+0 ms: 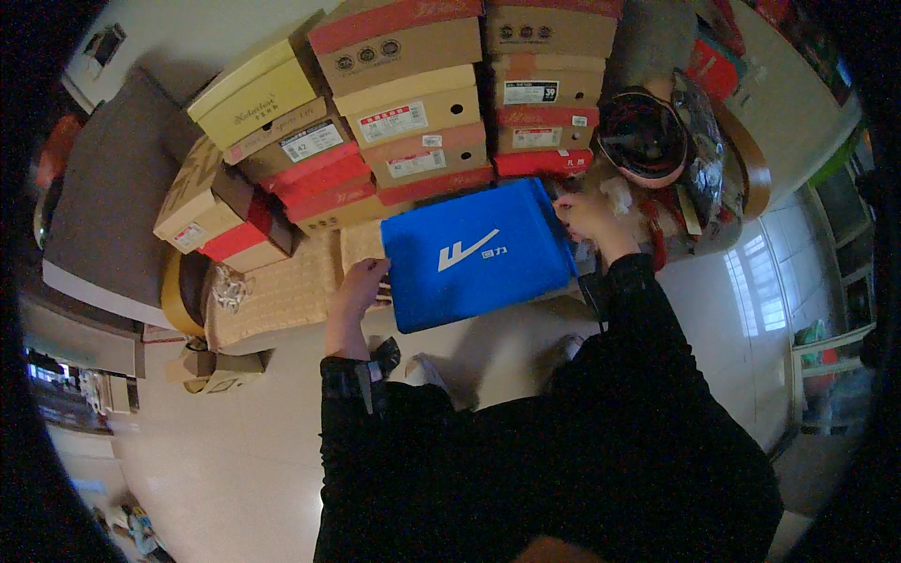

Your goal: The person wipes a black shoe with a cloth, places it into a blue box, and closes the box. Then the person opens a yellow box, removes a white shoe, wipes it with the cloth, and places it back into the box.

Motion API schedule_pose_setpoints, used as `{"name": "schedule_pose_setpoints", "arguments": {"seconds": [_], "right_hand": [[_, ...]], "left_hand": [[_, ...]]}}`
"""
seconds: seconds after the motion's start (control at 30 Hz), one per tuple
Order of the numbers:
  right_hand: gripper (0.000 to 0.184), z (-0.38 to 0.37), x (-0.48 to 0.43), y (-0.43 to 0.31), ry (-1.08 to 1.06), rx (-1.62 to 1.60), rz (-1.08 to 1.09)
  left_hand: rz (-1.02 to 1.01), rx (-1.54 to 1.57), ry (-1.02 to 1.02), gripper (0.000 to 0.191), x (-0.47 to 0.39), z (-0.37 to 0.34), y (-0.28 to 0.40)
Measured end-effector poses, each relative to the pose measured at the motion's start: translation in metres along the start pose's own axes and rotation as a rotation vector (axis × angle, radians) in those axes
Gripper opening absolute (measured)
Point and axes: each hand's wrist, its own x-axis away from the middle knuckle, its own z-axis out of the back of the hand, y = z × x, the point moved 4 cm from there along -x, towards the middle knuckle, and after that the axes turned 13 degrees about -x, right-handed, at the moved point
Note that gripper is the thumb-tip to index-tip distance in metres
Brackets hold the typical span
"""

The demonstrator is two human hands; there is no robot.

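A blue cardboard shoebox with a white logo on its lid is held up in front of me, slightly tilted. My left hand grips its left edge, fingertips partly hidden by the box. At the right end, my right hand has its fingers against the box's edge. Beneath the box, a padded beige seat cover shows on the left, and behind it rise stacked shoeboxes.
More shoeboxes lean at the left beside a dark grey panel. On the right sit a dark round helmet-like item and a clear plastic bag. An opened cardboard carton lies on the tiled floor.
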Motion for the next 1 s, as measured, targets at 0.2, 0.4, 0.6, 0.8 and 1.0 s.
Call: {"name": "schedule_pose_setpoints", "arguments": {"seconds": [0.2,0.4,0.6,0.8,1.0], "right_hand": [[0.034,-0.002,-0.013,0.019,0.042,0.247,0.228],[0.030,-0.001,-0.032,0.039,-0.029,-0.269,0.071],[0.031,0.000,0.000,0.017,-0.169,-0.335,0.086],[0.040,-0.005,0.000,0.012,-0.141,-0.087,0.083],[0.067,-0.021,0.010,-0.001,0.311,0.389,0.625]], "left_hand": [[-0.117,-0.095,0.046,0.057,0.034,0.003,0.020],[-0.413,0.587,0.240,0.046,0.028,0.020,0.023],[-0.588,0.616,0.224,0.035,0.021,0.020,0.027],[-0.634,0.575,0.224,0.044,0.025,0.015,0.036],[-0.697,0.583,0.210,0.055,0.019,0.012,0.039]]}}
